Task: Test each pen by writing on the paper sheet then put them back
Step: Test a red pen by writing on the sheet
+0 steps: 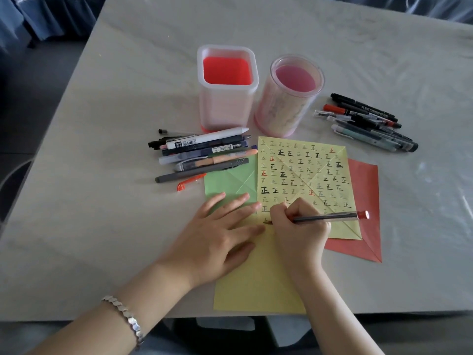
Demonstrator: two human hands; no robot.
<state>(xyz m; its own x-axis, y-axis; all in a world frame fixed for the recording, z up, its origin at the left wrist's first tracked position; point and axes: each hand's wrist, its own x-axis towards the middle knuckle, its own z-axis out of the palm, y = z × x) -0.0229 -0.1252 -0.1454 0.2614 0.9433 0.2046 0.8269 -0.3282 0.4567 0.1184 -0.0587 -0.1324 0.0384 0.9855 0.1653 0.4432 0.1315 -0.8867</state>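
Writing grip: right hand (299, 226) pinches slim grey pen with red end cap (330, 217), tip touching lower left of yellow paper sheet (302, 162) covered in rows of marks. Left hand (217, 237) flat, fingers spread, pressing paper just beside tip. Loose pens on grey tabletop (102, 201): left pile (204, 155), right pile (368, 124). Square red-bottomed holder (226, 85) and round pink holder (289, 98) upright behind sheet.

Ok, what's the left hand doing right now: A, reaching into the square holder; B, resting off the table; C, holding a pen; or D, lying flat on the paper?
D: the left hand lies flat with straight fingers on the yellow paper, while the right hand grips the pen.
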